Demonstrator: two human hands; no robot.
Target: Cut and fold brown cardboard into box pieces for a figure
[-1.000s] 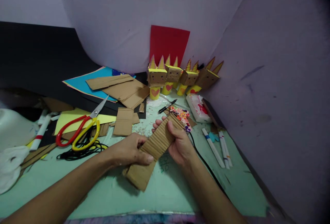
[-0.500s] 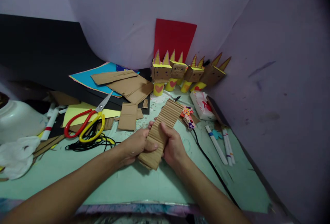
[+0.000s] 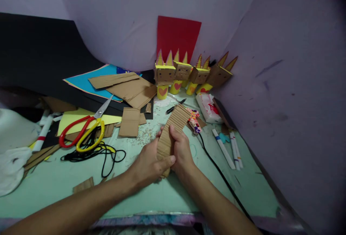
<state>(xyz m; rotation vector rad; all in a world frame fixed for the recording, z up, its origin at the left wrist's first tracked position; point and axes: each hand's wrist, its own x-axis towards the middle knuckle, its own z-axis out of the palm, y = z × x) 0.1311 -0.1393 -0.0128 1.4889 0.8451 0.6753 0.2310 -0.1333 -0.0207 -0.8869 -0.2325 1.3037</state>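
A ribbed strip of corrugated cardboard [image 3: 173, 123] is held between both hands over the front middle of the table, slanting up to the right and slightly bowed. My left hand [image 3: 151, 161] grips its lower part, thumb laid across the front. On the right edge, my right hand [image 3: 182, 146] is closed with its thumb on the ribbed face; most of its fingers are hidden behind the strip. Just beyond the strip's top lie a black pen [image 3: 175, 106] and a flower-patterned tool [image 3: 194, 119] with a black cord.
Scissors [image 3: 92, 121] with red and yellow handles lie left, above a tangle of black cord [image 3: 108, 152]. Cardboard pieces [image 3: 129, 121] sit behind. Several cardboard-headed figures [image 3: 165, 74] stand at the back. Markers [image 3: 223, 148] and a white packet [image 3: 209, 107] are at right.
The cardboard strip is now more upright and bowed. My left hand has shifted its thumb farther across it, closer to my right hand. The whole view has shifted slightly.
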